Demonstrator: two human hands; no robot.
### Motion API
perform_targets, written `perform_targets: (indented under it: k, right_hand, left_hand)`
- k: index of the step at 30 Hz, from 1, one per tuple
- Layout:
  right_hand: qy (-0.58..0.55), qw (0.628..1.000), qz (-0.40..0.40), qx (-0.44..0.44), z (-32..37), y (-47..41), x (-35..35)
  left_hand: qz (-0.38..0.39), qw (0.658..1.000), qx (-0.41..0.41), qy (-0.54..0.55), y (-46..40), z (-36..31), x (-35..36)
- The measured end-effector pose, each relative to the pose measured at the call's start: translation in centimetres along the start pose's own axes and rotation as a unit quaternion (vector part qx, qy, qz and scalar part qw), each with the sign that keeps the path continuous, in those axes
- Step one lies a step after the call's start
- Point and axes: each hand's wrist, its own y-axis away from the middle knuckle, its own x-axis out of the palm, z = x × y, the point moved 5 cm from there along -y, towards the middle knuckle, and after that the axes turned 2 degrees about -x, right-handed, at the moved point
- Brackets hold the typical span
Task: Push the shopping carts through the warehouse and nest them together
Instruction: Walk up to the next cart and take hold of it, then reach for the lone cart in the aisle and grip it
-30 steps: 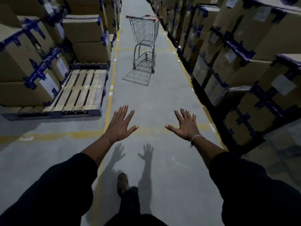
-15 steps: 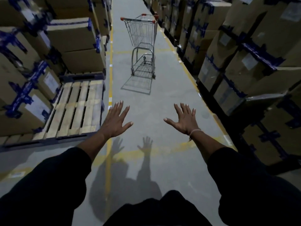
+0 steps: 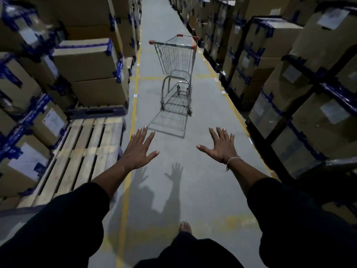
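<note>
One wire shopping cart with red corner caps stands alone in the aisle ahead, its handle side toward me, basket empty. My left hand and my right hand are stretched out in front of me with fingers spread, palms down, holding nothing. Both hands are well short of the cart, with bare floor between. A thin band sits on my right wrist. No second cart is in view.
Stacked cardboard boxes with blue tape line the left of the aisle, and more boxes line the right. An empty wooden pallet lies at the left. Yellow floor lines edge the grey aisle.
I have walked forward down the aisle; the cart is nearer and larger in view, and the pallet has slid back beside me. Both hands stay open and outstretched.
</note>
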Motion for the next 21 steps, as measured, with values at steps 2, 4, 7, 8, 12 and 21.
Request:
perform_targets:
  k: [2,4,7,8,12,21]
  right_hand:
    - [0.007,1.000,0.003,-0.006,0.0,-5.4,-1.5]
    - [0.015,1.000,-0.007,-0.017,0.2,-10.9,-3.3]
    - [0.024,0.999,-0.006,-0.035,1.0,-18.3,-5.1]
    - [0.028,0.999,-0.007,-0.044,1.4,-20.5,-5.4]
    - [0.043,0.997,-0.006,-0.063,2.7,-29.4,-6.0]
    - [0.045,0.998,-0.012,-0.036,5.3,-50.0,-3.9]
  left_hand:
    - [-0.004,1.000,-0.002,0.004,-5.1,1.4,-1.4]
    - [-0.019,1.000,-0.010,0.007,-10.2,3.0,-2.9]
    - [-0.032,0.999,-0.010,0.025,-16.2,5.1,-4.1]
    - [-0.034,0.999,-0.010,0.029,-17.8,5.8,-4.1]
    - [-0.036,0.998,-0.026,0.041,-24.8,10.0,-3.6]
    - [-0.022,0.999,0.003,0.029,-44.6,22.0,-3.1]
